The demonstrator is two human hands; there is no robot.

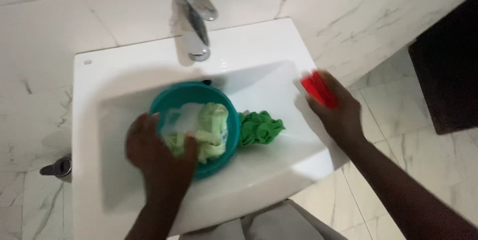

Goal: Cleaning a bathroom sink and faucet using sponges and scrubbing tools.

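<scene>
The left hand (pixel 158 158) is curled over the near rim of a teal bowl (pixel 226 108), its fingers (pixel 190 143) reaching inside and pressing on a pale green cloth (pixel 211 128) that lies soaked in foamy water. The grip looks partly closed, holding rim and cloth together, though the back of the hand hides how far the fingers wrap. The right hand (pixel 337 113) is out at the right edge of the sink and closed round a small red object (pixel 318 88); motion blur makes it hard to name, but it may be a bar of soap or a small brush.

The bowl sits in the middle of the basin of a white sink (pixel 124 71). Just beside it on the right, touching its outer wall, lies a bunched bright green cloth (pixel 260 126) on the basin floor. A chrome tap (pixel 193 18) stands behind the bowl on the sink's back ledge. Marble-look tiles (pixel 59 16) cover the wall and floor around it, and a small metal fitting (pixel 59 167) juts out low on the left.

The wet cloth should be limp, heavy with water and slippery with suds, so it is best gathered in a full fistful instead of pinched at an edge. With water in it, the bowl would tip easily; a hold on the rim steadies it.
</scene>
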